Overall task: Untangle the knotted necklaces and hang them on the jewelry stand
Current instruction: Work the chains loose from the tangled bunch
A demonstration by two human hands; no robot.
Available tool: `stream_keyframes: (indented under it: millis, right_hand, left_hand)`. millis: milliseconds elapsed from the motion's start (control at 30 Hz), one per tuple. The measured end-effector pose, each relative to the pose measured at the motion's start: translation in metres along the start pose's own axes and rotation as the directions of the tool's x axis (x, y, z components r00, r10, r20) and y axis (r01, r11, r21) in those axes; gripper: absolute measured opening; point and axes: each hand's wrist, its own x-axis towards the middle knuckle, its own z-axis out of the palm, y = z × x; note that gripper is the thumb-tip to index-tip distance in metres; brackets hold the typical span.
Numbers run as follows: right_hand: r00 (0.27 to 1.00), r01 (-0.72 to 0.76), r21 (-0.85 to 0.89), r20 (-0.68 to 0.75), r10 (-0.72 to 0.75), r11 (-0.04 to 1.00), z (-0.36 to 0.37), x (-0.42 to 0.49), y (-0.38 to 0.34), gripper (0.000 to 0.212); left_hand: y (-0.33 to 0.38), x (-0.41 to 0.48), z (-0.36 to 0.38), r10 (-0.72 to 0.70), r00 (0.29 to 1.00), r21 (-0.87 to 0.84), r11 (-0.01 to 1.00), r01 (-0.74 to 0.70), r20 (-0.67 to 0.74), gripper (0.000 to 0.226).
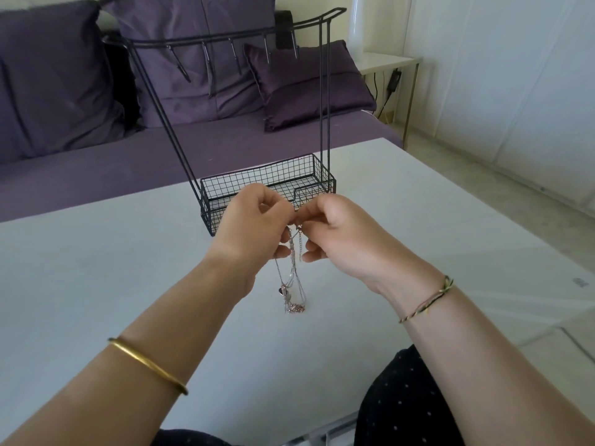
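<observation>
A bunch of thin rose-gold and silver necklaces hangs between my two hands, its lower end with small pendants bunched on the white table. My left hand pinches the chains at the top with curled fingers. My right hand pinches them from the other side, fingertips almost meeting the left's. Just behind my hands stands the black wire jewelry stand, with a mesh basket at its base and a top bar carrying several bare hooks.
A purple sofa with cushions runs behind the table. A small white side table with a cable stands at the back right. The table's right edge drops to a pale floor. My dark dotted clothing shows at the bottom.
</observation>
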Motion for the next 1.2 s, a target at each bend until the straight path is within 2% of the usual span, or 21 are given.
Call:
stream_keyframes:
  millis: [67, 133, 367, 467, 567, 633, 700, 800, 867, 1067, 1200]
  right_hand:
    - [0.999, 0.034, -0.104, -0.017, -0.036, 0.994, 0.0, -0.001, -0.002, 0.021]
    - [0.999, 0.028, -0.119, -0.042, -0.033, 0.993, -0.001, -0.001, -0.003, 0.022]
    - [0.986, -0.043, 0.083, -0.16, 0.056, 0.996, -0.009, 0.0, 0.001, 0.02]
    - [0.983, -0.129, 0.216, -0.1, 0.154, 0.968, -0.007, 0.002, 0.002, 0.024]
    - [0.972, -0.23, 0.401, 0.042, 0.233, 0.887, -0.009, 0.001, 0.001, 0.022]
    - [0.963, -0.27, 0.455, 0.128, 0.238, 0.848, -0.011, -0.001, 0.001, 0.023]
    - [0.958, -0.284, 0.439, 0.157, 0.238, 0.853, -0.012, -0.001, 0.003, 0.023]
    - [0.96, -0.277, 0.39, 0.136, 0.243, 0.878, -0.01, 0.0, 0.006, 0.023]
    - [0.966, -0.259, 0.405, 0.102, 0.238, 0.877, -0.01, 0.001, 0.007, 0.023]
    - [0.977, -0.201, 0.498, 0.038, 0.21, 0.844, -0.013, 0.001, 0.01, 0.023]
    - [0.984, -0.163, 0.494, 0.012, 0.18, 0.854, -0.011, 0.003, 0.01, 0.021]
  left_hand:
    - [-0.001, 0.0, 0.001, 0.083, 0.997, 0.087, 0.993, -0.082, -0.002, 0.008]
    - [0.0, -0.001, 0.002, 0.132, 0.991, 0.139, 0.982, -0.131, 0.004, 0.009]
    - [0.006, -0.006, 0.002, 0.062, 0.996, 0.193, 0.979, -0.072, 0.058, 0.013]
    - [0.006, -0.006, 0.002, 0.097, 0.993, 0.27, 0.957, -0.111, 0.063, 0.013]
    - [0.005, -0.006, 0.001, 0.114, 0.992, 0.341, 0.932, -0.124, 0.048, 0.013]
    - [0.007, -0.006, -0.001, 0.011, 0.999, 0.234, 0.972, -0.019, 0.037, 0.014]
    - [0.01, -0.006, -0.002, -0.139, 0.988, 0.022, 0.99, 0.138, 0.067, 0.018]
    - [0.01, -0.006, -0.003, -0.262, 0.953, -0.208, 0.934, 0.291, 0.156, 0.022]
    - [0.01, -0.004, -0.003, -0.291, 0.939, -0.265, 0.905, 0.332, 0.182, 0.021]
    - [0.006, -0.005, -0.005, -0.282, 0.948, -0.104, 0.949, 0.298, 0.147, 0.021]
    - [0.006, -0.006, -0.003, -0.188, 0.974, 0.071, 0.981, 0.18, 0.129, 0.011]
